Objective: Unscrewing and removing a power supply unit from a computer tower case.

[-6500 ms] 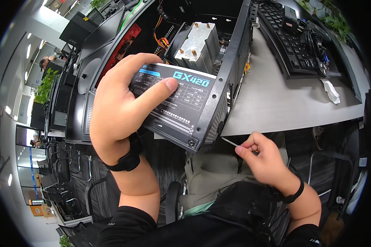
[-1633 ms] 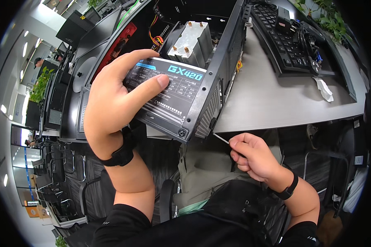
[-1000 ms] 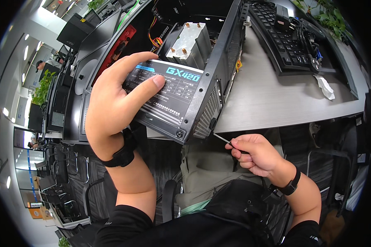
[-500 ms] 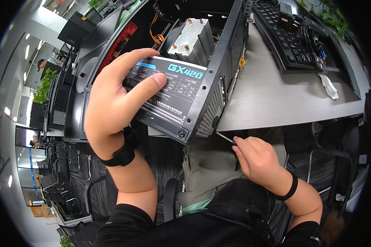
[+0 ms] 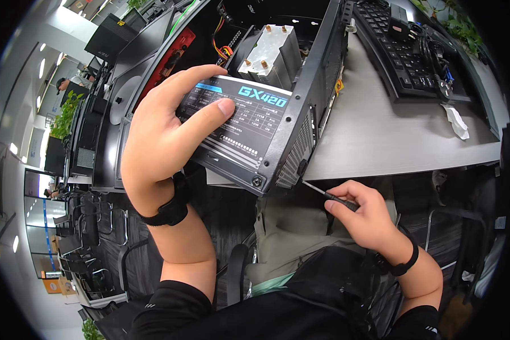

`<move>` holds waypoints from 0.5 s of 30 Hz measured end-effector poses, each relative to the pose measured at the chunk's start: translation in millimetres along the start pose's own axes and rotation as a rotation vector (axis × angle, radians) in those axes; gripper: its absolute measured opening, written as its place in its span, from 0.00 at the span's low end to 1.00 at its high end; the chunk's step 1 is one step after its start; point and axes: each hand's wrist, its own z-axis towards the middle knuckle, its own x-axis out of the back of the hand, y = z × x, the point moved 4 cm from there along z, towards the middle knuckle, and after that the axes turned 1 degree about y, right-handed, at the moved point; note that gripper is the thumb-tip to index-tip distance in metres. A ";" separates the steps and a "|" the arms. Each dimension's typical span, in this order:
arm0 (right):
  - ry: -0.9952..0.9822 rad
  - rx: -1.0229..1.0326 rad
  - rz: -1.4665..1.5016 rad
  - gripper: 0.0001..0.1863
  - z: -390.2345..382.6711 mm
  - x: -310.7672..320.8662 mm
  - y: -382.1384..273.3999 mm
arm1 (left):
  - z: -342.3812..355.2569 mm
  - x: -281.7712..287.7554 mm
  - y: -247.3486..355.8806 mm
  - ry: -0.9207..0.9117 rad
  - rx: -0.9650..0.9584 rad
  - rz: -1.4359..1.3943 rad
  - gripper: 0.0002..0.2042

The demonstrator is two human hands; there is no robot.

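An open black computer case [image 5: 317,62] lies on the desk in front of me, a power supply [image 5: 249,122] with a dark printed label sitting in its near end. My left hand [image 5: 158,127] is wrapped over the power supply, thumb flat on the label and fingers over its far left side. At lower right, my right hand [image 5: 368,215] pinches the black handle of a thin screwdriver [image 5: 316,188]. The screwdriver's tip points up and left to the lower corner of the case's vented rear panel [image 5: 296,158]; whether it touches is unclear.
Deeper in the case stands a silver heat sink [image 5: 269,50] beside coloured wires. On the grey desk [image 5: 374,136] at right are a black keyboard [image 5: 394,62], bundled black cables [image 5: 430,62] and a crumpled tissue [image 5: 455,121]. Chairs [image 5: 93,218] stand to the left.
My right hand has shifted right and its grip has loosened, so more of the screwdriver handle shows. My left hand still grips the power supply; the whole view has shifted slightly.
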 end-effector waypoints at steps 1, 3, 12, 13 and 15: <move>0.069 0.269 -0.227 0.10 -1.2 1.7 -9.0 | 0.5 0.3 0.2 0.001 -0.008 0.013 0.24; 0.204 0.604 -0.616 0.10 -8.8 -1.5 -18.5 | 0.8 0.4 0.4 0.003 -0.013 0.013 0.24; -0.248 -0.535 0.561 0.10 10.1 4.2 9.7 | 0.4 -0.4 2.2 -0.012 0.005 -0.005 0.24; -0.283 -0.586 0.630 0.12 10.0 3.1 10.4 | 0.7 -0.6 2.0 -0.014 0.004 -0.004 0.24; -0.278 -0.528 0.660 0.11 6.5 1.4 9.8 | 1.8 -0.3 2.0 -0.007 -0.015 -0.003 0.24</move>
